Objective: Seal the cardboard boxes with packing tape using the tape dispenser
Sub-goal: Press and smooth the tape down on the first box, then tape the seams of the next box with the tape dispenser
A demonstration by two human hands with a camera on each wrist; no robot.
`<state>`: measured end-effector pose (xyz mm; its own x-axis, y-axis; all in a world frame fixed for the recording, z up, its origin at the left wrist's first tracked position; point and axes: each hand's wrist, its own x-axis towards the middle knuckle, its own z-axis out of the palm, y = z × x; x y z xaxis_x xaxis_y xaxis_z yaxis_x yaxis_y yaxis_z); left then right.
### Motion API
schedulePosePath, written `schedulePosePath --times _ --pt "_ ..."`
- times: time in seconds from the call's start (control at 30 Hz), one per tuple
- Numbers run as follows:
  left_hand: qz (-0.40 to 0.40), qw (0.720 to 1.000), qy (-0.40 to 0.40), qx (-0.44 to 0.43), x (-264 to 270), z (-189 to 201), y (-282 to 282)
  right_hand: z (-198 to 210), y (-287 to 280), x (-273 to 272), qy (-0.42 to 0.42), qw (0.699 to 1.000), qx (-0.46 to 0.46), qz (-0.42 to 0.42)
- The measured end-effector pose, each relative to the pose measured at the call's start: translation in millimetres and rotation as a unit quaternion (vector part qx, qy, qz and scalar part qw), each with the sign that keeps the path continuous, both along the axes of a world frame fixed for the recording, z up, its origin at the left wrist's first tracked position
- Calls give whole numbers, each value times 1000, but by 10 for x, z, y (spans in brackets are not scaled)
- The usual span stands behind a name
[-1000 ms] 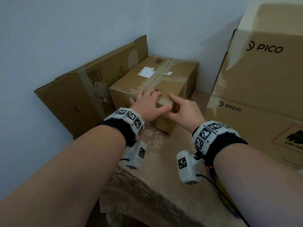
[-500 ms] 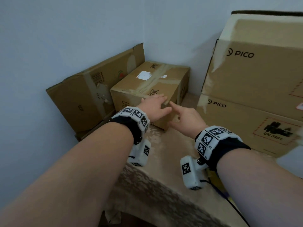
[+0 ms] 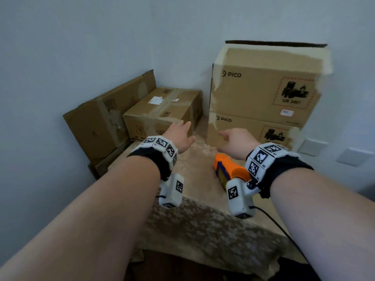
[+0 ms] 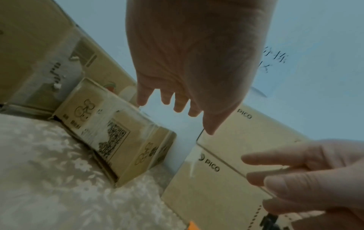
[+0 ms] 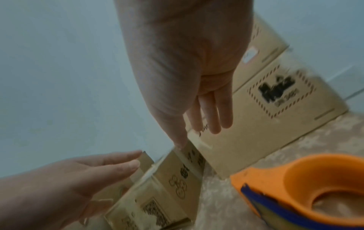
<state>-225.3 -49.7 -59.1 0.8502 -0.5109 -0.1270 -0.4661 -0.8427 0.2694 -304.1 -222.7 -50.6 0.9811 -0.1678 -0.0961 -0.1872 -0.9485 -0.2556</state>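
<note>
A small taped cardboard box (image 3: 162, 112) sits at the back left of the table, also seen in the left wrist view (image 4: 110, 129). Two stacked PICO boxes (image 3: 261, 94) stand at the back right. An orange and blue tape dispenser (image 3: 227, 169) lies on the tablecloth under my right wrist, and it shows in the right wrist view (image 5: 307, 183). My left hand (image 3: 180, 134) hovers open in front of the small box, touching nothing. My right hand (image 3: 235, 138) hangs open before the lower PICO box (image 3: 243, 128), fingers straight and empty.
A flattened cardboard box (image 3: 101, 120) leans on the left wall. The table carries a beige patterned cloth (image 3: 198, 224), bare in front of the hands. White wall plates (image 3: 312, 147) sit at the right. A black cable (image 3: 284, 230) runs from my right wrist camera.
Both hands have come off the small box and drawn back toward me. The view has swung right, bringing the dispenser and the whole PICO stack into sight.
</note>
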Motion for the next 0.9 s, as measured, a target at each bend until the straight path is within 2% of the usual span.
schedulePosePath --times 0.17,0.4,0.6,0.9 --pt "-11 999 -37 -14 -369 464 -70 336 -102 -468 -33 999 -19 -24" --pt "-12 996 -80 -24 -796 800 -240 525 -310 -892 -70 995 -13 -67" --pt "-15 997 -75 -24 -825 820 -473 489 -575 -1027 -64 992 -30 -105" --pt "-8 997 -77 -19 -612 646 -682 351 -791 -927 -66 992 -24 -108"
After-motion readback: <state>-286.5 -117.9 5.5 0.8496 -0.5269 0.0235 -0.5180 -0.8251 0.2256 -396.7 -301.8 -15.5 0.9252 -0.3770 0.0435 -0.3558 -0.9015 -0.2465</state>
